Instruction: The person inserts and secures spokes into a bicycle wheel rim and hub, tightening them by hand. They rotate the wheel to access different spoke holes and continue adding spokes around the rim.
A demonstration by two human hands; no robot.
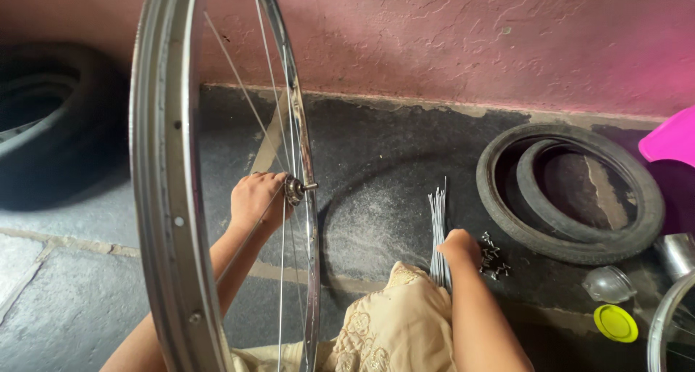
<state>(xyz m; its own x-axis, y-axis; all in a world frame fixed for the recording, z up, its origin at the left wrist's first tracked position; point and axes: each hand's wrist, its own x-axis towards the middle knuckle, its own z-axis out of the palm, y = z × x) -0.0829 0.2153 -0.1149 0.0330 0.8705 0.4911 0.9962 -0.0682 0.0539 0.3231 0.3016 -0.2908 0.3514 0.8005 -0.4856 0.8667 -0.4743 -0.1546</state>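
A shiny metal bicycle wheel rim stands upright in front of me, with a few thin spokes running to its hub. My left hand reaches through the wheel and grips the hub. My right hand rests low on a bundle of loose silver spokes lying on the dark floor, fingers closed around them. A small pile of dark spoke nipples lies just right of that hand. My beige embroidered garment covers my lap between the arms.
A black tyre lies flat at right with a second one inside it. Another dark tyre leans at far left. A clear plastic piece, a yellow lid, a pink object and part of another rim sit at right. A pink wall stands behind.
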